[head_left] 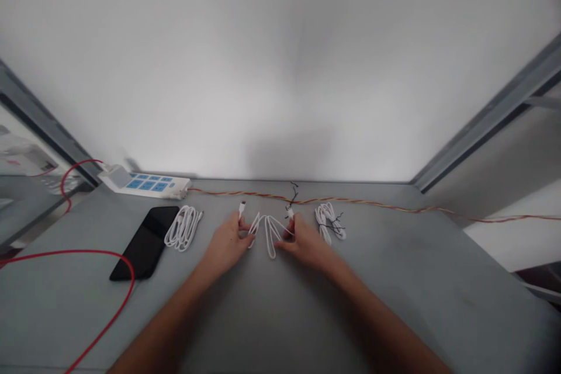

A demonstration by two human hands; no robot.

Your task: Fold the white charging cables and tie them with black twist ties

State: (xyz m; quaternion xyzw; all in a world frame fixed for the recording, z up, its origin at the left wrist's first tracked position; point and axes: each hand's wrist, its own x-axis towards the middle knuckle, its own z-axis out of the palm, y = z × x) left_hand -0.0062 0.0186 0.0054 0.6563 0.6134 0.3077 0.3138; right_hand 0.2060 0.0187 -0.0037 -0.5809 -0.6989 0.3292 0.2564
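Left hand (228, 242): you pinch the white cable (268, 232), frame centre.
Right hand (304, 241): you pinch its other end.

Both forearms run out past the bottom edge. The left hand (227, 243) and right hand (305, 241) cover parts of the folded white cable (268, 231), so the grip under the fingers can't be made out. The red cord (114, 310) leaves at the left and bottom edges. The power strip (146, 183) markings are too small to read.
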